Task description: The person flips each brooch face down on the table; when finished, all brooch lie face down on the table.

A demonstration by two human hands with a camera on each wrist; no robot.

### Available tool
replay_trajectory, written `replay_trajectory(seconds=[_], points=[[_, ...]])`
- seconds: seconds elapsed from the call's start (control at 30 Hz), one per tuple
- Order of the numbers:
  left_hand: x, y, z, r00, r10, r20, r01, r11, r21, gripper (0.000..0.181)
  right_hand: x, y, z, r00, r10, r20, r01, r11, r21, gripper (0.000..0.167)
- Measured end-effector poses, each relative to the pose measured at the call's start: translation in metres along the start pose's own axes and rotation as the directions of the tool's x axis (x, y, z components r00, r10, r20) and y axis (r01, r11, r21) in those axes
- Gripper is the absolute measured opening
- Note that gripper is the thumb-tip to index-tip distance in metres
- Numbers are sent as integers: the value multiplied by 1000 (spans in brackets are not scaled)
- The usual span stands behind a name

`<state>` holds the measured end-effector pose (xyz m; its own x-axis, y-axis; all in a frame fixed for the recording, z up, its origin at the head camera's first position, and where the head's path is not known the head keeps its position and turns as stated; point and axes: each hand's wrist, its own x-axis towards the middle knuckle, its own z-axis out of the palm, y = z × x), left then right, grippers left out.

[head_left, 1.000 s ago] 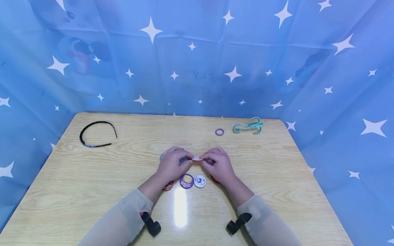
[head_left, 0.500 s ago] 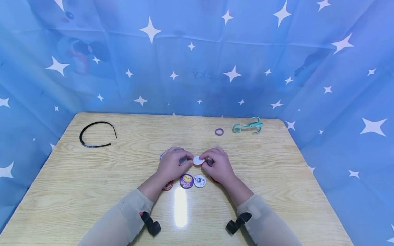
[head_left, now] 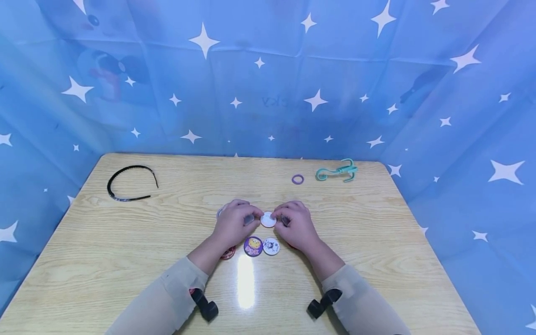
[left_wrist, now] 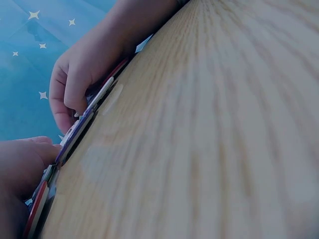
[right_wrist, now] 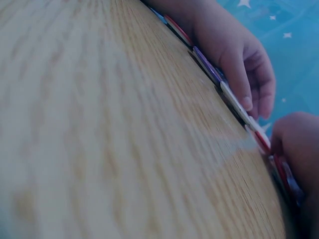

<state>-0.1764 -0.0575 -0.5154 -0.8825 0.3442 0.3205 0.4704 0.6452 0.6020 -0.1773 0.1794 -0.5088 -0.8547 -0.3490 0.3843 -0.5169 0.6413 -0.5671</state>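
A round badge (head_left: 268, 221) with a white face lies almost flat between my two hands in the head view. My left hand (head_left: 235, 224) pinches its left edge with thumb and fingertips. From the other side, my right hand (head_left: 297, 225) pinches its right edge. Closer to me lie a purple badge (head_left: 253, 246) with a yellow figure and a white badge (head_left: 271, 246) with a dark drawing, side by side. A red badge (head_left: 228, 252) shows partly under the left wrist. Both wrist views look low along the tabletop, so the badges appear edge-on there.
At the far left of the wooden table (head_left: 176, 279) lies a black headband (head_left: 112, 182). A purple ring (head_left: 298, 179) and a turquoise clip-like item (head_left: 338, 171) lie at the back right. A pale round rim (head_left: 219, 212) peeks out behind the left hand.
The badge between my hands was edge-on, then tilted with its white face showing, and now lies nearly flat. Both hands have barely moved.
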Motion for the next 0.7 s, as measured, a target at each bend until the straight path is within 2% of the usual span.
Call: replay_trajectory(seconds=[0.17,0.4,0.6,0.7], points=[[-2,2,-2,1000,-20,11,20,1000,-9,21,-1,0,1,1000,4,-20,-4,1000,15,23],[-2,4,-2,1000,-9,7,9,1000,-18,20,-1,-1,-3,995,13,-96,-7,998,62,16],[-2,3,-2,1000,5,17,-5,1000,-1,19,0,0,-6,990,22,-139,-8,996,94,27],[-1,3,-3,1000,-1,29,1,1000,2,19,0,-1,-9,989,60,-137,-46,994,101,30]])
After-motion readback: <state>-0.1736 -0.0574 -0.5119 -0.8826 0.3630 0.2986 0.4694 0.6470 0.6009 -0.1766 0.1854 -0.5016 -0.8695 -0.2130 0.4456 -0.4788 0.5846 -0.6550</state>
